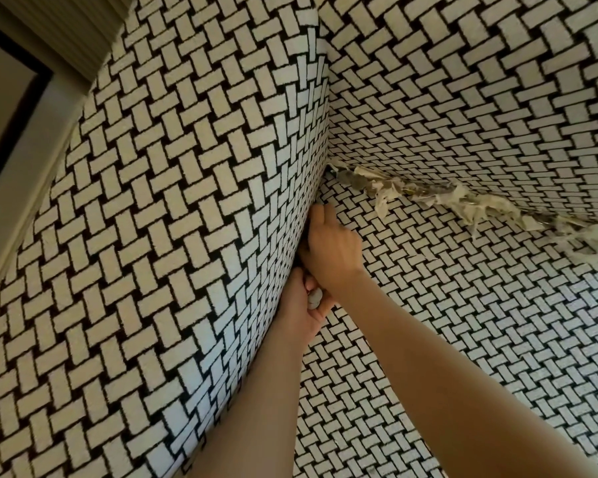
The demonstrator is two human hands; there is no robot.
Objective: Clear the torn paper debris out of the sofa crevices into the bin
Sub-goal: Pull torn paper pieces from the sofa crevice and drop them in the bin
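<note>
A: Black-and-white woven sofa [463,81] all round. Where's the mess?

B: Strung along the crevice between seat [446,339] and back lies torn paper [463,205]. The right hand [332,250] has its fingertips dug into the gap by the armrest [152,236]. Whether they pinch anything, I cannot tell.

A: And the left hand [302,312]?

B: Curled round a pale wad [314,298]. If that grip loosens while the other hand tugs, scraps may slip back into the gap. No bin in view, either.
</note>
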